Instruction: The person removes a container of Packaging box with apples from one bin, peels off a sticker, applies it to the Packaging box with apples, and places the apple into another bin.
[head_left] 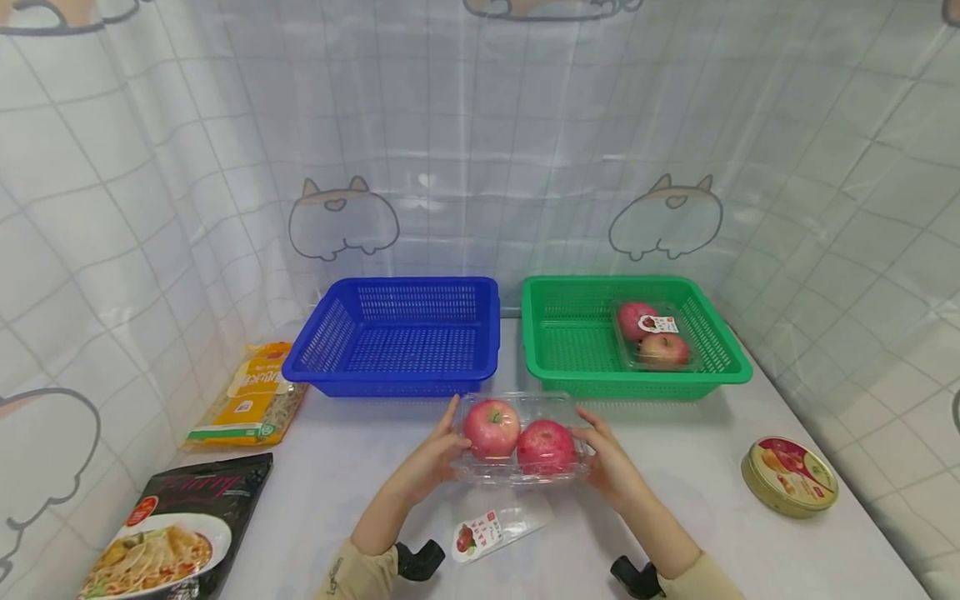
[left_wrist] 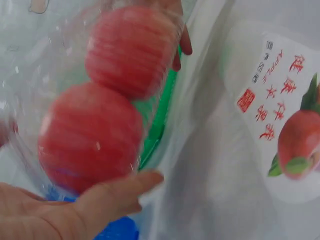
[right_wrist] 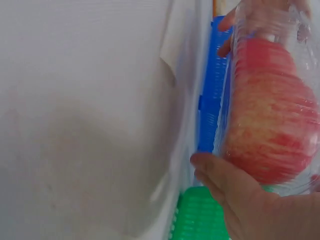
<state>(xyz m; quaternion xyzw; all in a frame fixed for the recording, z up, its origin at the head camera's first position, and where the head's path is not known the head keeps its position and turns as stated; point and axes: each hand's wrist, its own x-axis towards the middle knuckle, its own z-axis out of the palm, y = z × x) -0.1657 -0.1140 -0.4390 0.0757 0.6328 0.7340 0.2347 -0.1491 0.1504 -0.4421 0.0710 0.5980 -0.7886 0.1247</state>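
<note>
A clear plastic box [head_left: 538, 407] is held up over the table between both hands, in front of the two baskets. Two red apples [head_left: 491, 429] sit side by side inside it. My left hand [head_left: 435, 458] grips its left end and my right hand [head_left: 607, 467] grips the right end, thumbs on the near side. In the left wrist view the left thumb [left_wrist: 122, 192] lies along the box edge; in the right wrist view the right thumb [right_wrist: 220, 172] does likewise. Below the box, a clear sleeve with an apple-printed label [head_left: 480, 533] lies on the table.
Behind stand a blue basket [head_left: 390, 387] and a green basket [head_left: 637, 385]; the green one contains another labelled box of two apples [head_left: 660, 337]. At left lie a yellow bag [head_left: 251, 400] and a black curry pouch [head_left: 176, 533]. A round tin [head_left: 791, 477] sits at right.
</note>
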